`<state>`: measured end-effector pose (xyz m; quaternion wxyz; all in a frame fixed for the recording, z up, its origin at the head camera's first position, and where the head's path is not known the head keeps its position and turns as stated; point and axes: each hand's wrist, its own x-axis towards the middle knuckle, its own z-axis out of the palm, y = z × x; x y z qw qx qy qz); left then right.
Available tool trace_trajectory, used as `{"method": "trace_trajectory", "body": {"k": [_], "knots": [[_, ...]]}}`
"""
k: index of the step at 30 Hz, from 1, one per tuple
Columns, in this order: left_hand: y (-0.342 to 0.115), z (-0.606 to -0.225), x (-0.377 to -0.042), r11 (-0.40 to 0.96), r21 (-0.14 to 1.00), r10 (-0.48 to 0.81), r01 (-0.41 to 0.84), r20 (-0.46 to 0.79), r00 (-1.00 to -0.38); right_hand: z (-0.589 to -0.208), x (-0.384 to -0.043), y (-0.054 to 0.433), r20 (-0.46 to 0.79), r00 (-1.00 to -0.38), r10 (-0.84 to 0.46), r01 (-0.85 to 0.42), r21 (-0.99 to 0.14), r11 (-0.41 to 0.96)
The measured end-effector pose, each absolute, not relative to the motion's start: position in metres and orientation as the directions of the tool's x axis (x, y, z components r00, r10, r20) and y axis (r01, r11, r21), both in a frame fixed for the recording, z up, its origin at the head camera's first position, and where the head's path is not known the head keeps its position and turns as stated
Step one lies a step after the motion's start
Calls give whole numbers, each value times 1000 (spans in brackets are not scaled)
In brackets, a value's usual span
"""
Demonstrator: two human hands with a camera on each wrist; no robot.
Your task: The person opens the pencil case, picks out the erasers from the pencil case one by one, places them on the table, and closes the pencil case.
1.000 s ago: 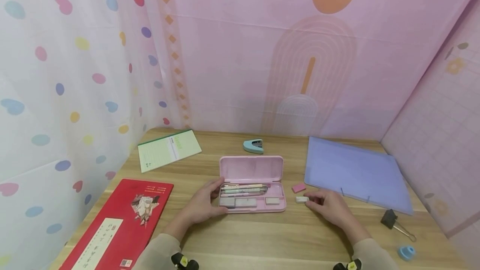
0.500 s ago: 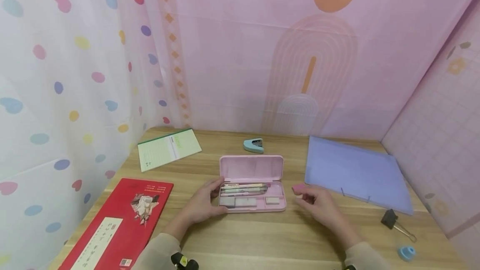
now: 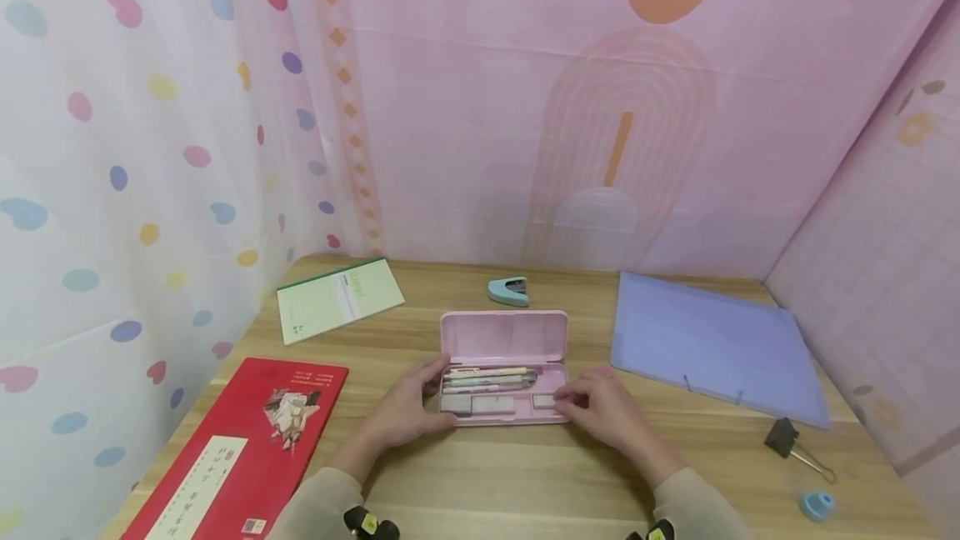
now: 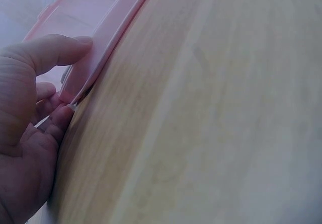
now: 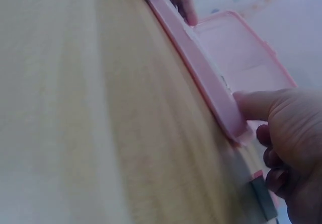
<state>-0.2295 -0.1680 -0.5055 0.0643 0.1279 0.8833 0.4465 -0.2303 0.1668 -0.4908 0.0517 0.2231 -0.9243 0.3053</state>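
An open pink pencil case (image 3: 502, 336) stands at the table's middle, its lid tipped back. My left hand (image 3: 405, 407) grips the case's left end, the thumb at the front corner and fingers at the end wall. Several pens (image 3: 491, 380) lie in the back compartment. Whitish blocks (image 3: 492, 404) sit in the front one. With the thumb over the front rim, my right hand (image 3: 603, 411) pinches the right end of a small white eraser (image 3: 542, 401) inside. The pink eraser (image 3: 604, 371) lies on the table, mostly behind that hand; a grey-looking block (image 5: 264, 199) sits beside it in the right wrist view.
A blue stapler (image 3: 508, 291) lies behind the case. At left are a green notepad (image 3: 341, 301) and a red booklet (image 3: 247, 440). On the right lie a purple folder (image 3: 712, 348), a black binder clip (image 3: 783, 437) and a small blue object (image 3: 817, 506).
My right hand has left the small white block on the table, passed by the pink eraser, and moved left into the case's right end. The left hand has stayed put.
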Motion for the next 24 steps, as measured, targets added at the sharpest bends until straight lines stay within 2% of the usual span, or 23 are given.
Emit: {"method": "trace_trajectory", "body": {"k": [3,9,24], "knots": [[-168,-505,-230,568,805,284,170,3,-959,-488,-235,166,210,-886,-414,-459,-528,714],[-168,-505,-230,556,811,297,185,14,-955,-479,-242,165,134,-866,-482,-465,-574,674],[-167,-504,-229,557,810,291,180,13,-957,-470,-244,165,64,-868,-493,-445,-542,713]]}}
